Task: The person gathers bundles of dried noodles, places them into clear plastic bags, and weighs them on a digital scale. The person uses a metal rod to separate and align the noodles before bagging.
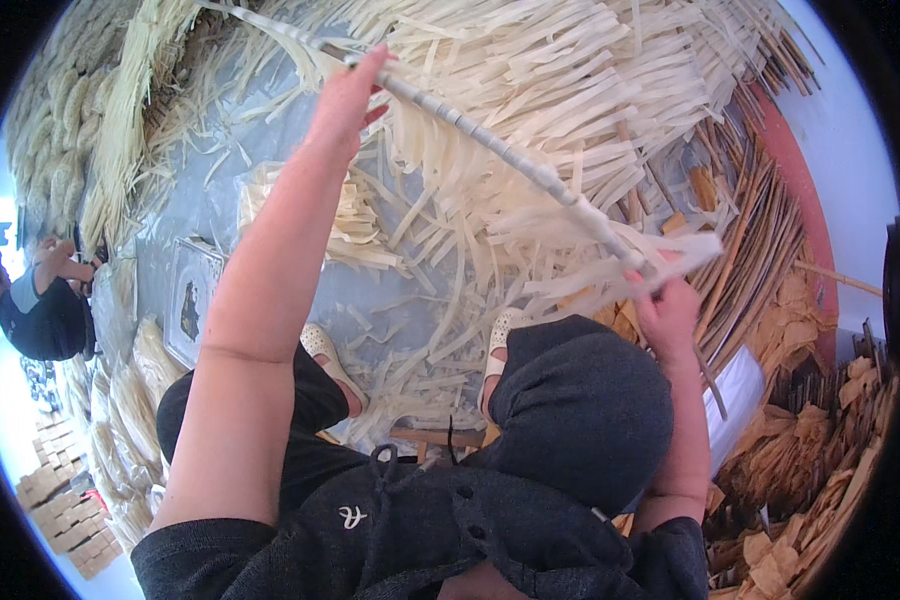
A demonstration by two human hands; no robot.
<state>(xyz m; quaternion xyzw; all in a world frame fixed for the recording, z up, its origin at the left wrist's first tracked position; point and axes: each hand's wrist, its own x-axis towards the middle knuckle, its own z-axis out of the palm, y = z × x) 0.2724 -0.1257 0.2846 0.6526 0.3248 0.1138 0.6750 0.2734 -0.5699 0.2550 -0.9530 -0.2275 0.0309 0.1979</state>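
A long thin rod (495,142), wrapped along its length in pale strip material, runs slantwise from the upper left to my right hand. My left hand (356,94) is at its upper part, with some fingers spread; whether it grips the rod is hard to tell. My right hand (664,304) holds the lower part of the rod near my right knee, where loose whitish strips (682,255) fan out around the fingers. A bare brown end of the rod (711,382) sticks out below that hand. Beyond the rod lies a wide layer of pale flat strips (555,67).
A small bundle of folded strips (352,225) lies on the grey floor beside a worn metal tin (195,300). Brown thin sticks (757,225) and dried brown sheets (795,442) are heaped at right. Another person (41,300) sits at far left, near pale hanks (112,435).
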